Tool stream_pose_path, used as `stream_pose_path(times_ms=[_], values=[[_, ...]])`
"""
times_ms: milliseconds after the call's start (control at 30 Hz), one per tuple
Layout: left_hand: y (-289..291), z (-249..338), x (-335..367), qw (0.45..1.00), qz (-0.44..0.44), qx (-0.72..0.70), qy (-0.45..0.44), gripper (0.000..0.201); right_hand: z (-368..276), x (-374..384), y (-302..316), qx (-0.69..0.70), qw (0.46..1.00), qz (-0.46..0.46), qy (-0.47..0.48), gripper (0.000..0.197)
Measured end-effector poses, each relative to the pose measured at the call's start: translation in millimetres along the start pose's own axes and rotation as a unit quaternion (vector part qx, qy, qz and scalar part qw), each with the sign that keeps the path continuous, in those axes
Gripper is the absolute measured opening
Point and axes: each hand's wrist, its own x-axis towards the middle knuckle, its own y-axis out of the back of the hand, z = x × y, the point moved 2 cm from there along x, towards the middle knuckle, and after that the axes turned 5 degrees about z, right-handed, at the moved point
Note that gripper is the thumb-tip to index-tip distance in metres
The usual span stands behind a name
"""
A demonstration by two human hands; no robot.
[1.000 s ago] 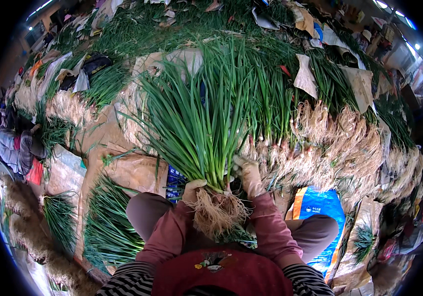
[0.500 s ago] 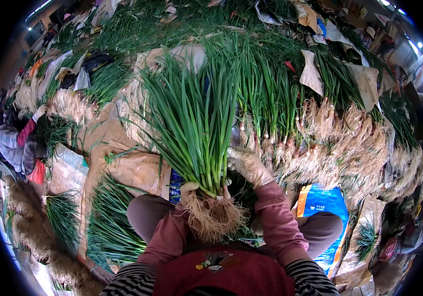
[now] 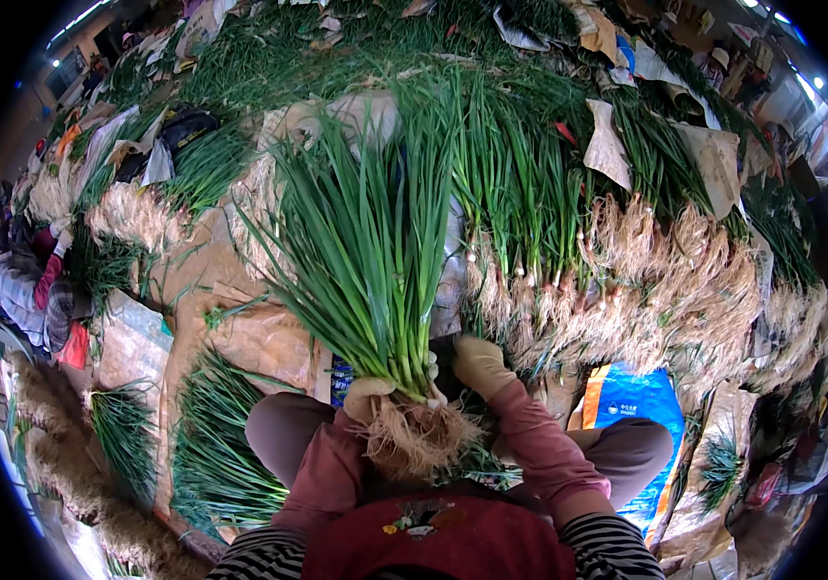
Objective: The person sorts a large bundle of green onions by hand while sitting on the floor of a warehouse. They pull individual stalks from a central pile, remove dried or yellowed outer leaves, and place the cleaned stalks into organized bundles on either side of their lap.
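Observation:
A big bunch of green onions (image 3: 371,261) stands in front of me, its long leaves fanning away and its tangled pale roots (image 3: 419,435) hanging toward my lap. My left hand (image 3: 370,396), in a pale glove, is closed around the lower stems just above the roots. Beside the white stem bases on the right is my right hand (image 3: 482,367), gloved too and apart from the bunch. Its back faces up, and its fingers are turned down out of sight.
More green onions with roots toward me (image 3: 617,290) lie in a thick row at right. Loose green onions (image 3: 221,445) lie by my left knee. A blue sack (image 3: 631,401) is beside my right knee, brown sacking (image 3: 264,338) ahead left. A co-worker (image 3: 32,290) sits far left.
My right hand has come off the stems and moved down toward me, near the stem bases. The bunch has shifted slightly left and down, still in my left hand.

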Motion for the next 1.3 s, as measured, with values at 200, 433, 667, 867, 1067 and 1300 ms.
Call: stream_pose_path(times_ms=[200, 433, 667, 867, 1067, 1300], values=[[-22, 16, -6, 0.997, -0.051, 0.04, -0.03, 0.078, -10, 69, 67, 0.121, 0.965, 0.213, -0.095, 0.03], [-23, 15, 12, 0.997, -0.009, 0.041, -0.061, 0.077, 20, 80, 87, 0.228, 0.951, 0.185, -0.095, 0.025], [13, -5, 17, 0.998, 0.021, 0.051, -0.036, 0.061, 3, -61, 47, 0.393, 0.901, -0.094, 0.159, 0.034], [27, -10, 17, 0.998, 0.038, 0.032, -0.025, 0.052, 2, -6, 53, 0.585, 0.807, -0.002, -0.081, 0.035], [55, -9, 11, 0.996, 0.078, 0.035, -0.015, 0.047, -43, -4, 34, 0.667, 0.715, 0.085, -0.19, 0.008], [-19, 5, 7, 0.999, 0.005, -0.021, -0.048, 0.082, 26, -16, 11, 0.104, 0.952, -0.281, -0.063, 0.034]])
